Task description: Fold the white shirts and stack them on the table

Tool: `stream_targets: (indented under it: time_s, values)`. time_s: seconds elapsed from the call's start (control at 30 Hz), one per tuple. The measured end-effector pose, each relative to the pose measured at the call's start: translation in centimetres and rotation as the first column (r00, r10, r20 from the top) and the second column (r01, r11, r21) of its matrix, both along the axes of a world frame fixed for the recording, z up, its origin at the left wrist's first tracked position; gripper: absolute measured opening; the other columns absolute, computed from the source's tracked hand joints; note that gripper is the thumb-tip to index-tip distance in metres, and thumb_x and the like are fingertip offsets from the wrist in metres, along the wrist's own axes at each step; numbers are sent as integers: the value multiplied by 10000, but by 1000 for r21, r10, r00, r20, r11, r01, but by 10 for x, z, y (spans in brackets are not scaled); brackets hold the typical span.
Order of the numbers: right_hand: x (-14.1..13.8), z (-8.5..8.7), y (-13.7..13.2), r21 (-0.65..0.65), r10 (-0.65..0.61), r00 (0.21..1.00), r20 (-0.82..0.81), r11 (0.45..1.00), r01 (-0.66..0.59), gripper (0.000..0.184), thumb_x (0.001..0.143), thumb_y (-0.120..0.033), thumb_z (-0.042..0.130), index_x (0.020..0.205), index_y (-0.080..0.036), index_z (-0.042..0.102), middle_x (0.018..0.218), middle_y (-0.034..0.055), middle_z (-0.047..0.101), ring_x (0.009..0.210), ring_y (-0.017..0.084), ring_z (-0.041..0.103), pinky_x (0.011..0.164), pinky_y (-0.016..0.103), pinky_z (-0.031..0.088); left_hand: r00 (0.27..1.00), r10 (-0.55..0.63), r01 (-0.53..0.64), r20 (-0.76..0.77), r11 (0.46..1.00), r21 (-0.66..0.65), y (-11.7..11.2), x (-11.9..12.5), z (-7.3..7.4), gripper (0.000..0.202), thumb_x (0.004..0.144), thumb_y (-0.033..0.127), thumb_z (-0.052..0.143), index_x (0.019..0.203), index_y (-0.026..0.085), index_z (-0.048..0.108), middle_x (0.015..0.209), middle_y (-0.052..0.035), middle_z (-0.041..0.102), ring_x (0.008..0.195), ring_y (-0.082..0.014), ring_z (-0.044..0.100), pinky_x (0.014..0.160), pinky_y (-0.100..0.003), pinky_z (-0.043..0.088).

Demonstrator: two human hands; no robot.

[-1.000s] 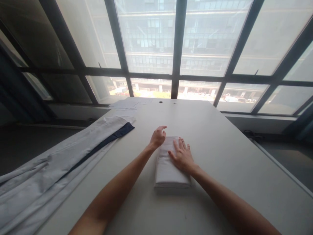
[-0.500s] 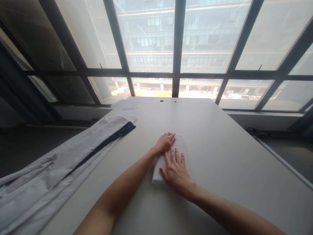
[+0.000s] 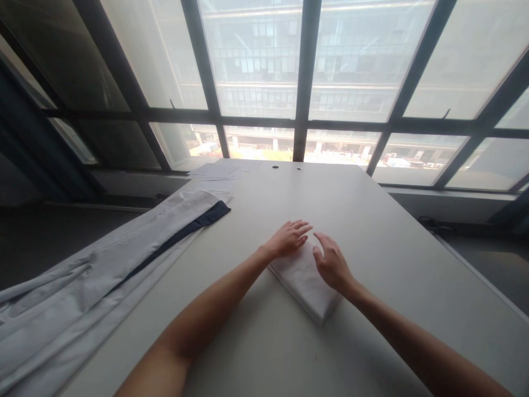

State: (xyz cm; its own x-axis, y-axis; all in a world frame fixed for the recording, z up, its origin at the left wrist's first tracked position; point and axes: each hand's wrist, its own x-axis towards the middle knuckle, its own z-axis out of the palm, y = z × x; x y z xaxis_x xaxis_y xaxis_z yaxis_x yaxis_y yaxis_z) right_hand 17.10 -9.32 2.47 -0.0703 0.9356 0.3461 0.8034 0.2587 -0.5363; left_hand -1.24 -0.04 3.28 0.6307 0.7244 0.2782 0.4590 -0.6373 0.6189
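A flat folded bundle of white cloth (image 3: 303, 281) lies slantwise on the white table (image 3: 392, 264), its near corner pointing towards me. My left hand (image 3: 289, 238) rests over the bundle's far end, fingers stretched out to the right. At the right side of the bundle is my right hand (image 3: 333, 264), thumb apart from the fingers and nothing held. Whether its fingertips touch the cloth I cannot tell. The bundle's far edge is partly hidden by both hands.
Long light-grey cloth (image 3: 107, 270) with a dark navy strip (image 3: 194, 226) hangs over the table's left edge. Thin white sheets (image 3: 212, 170) lie at the far left corner. Two small dark spots are near the far edge, before large windows (image 3: 256, 60).
The folded cloth has turned on the table, its near end swinging to the right. My right hand has lifted off its top and moved right; my left hand has shifted slightly right.
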Motion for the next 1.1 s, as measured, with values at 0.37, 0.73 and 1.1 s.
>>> stream_targets:
  time_s: [0.37, 0.73, 1.1]
  values:
    - [-22, -27, -20, -141, 20, 954, 300, 990, 23, 665, 946, -377, 411, 1565, -140, 351, 1616, 146, 324, 1500, 356, 238, 1200, 603, 64, 990, 21, -24, -137, 1000, -16, -13, 6, -15, 384, 987, 402, 481, 1315, 263, 624, 1467, -84, 548, 1443, -300, 357, 1227, -518, 21]
    - [33, 3, 23, -69, 375, 871, 319, 925, -373, 495, 976, -324, 464, 1455, -216, 525, 1529, 104, 485, 1417, 227, 427, 1217, 463, 213, 922, -139, 181, -362, 980, 86, -68, -35, 1, 983, 839, 719, 597, 1612, 265, 195, 1675, -140, 130, 1539, -385, 18, 1199, -604, -39]
    - [46, -1, -35, -180, 478, 810, 339, 878, -443, 1018, 805, -550, 725, 1612, -239, 189, 1663, 128, 163, 1543, 317, 85, 1232, 535, 89, 835, -55, 174, -547, 970, 168, -91, -34, -3, 938, 853, 603, 658, 1609, 358, 160, 1682, -130, 71, 1515, -461, -14, 1139, -734, 9]
